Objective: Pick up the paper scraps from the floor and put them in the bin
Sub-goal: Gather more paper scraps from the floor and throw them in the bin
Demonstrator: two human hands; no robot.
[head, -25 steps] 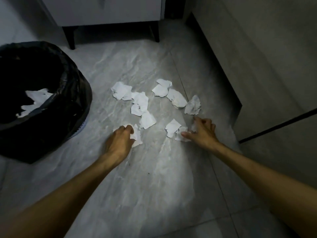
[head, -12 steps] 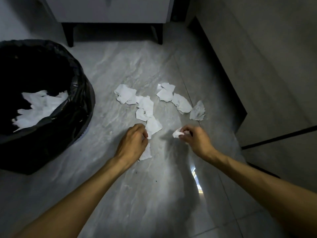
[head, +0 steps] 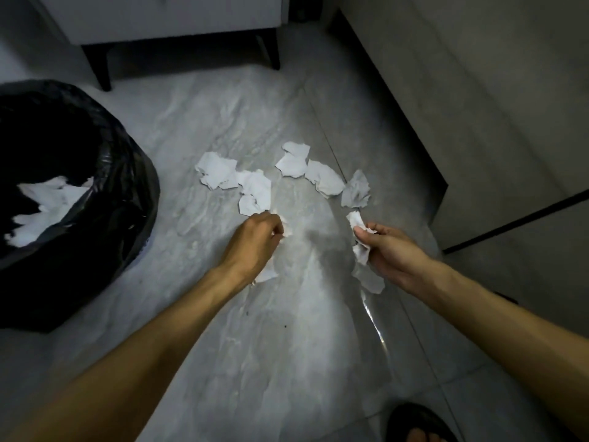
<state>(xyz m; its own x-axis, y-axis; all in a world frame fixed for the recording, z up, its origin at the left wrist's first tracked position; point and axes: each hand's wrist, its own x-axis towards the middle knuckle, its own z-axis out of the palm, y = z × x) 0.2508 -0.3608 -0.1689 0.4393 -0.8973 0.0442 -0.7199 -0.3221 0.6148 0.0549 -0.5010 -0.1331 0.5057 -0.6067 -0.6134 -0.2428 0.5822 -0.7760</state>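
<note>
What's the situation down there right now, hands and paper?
Left hand shut on paper scraps. Right hand shut on paper scraps. More scraps on the floor. Bin at left, nothing in the way.

The picture is dim; the floor (head: pixel 287 314) shines pale in the middle, the corners are dark and bent.

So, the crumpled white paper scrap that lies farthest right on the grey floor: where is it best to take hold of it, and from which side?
Probably pinch the raised ridge in the middle of the crumpled white paper scrap, coming from above. Its creases stand up off the grey tiled floor, while its edges lie flat. The right hand is nearest, but already holds scraps.
</note>
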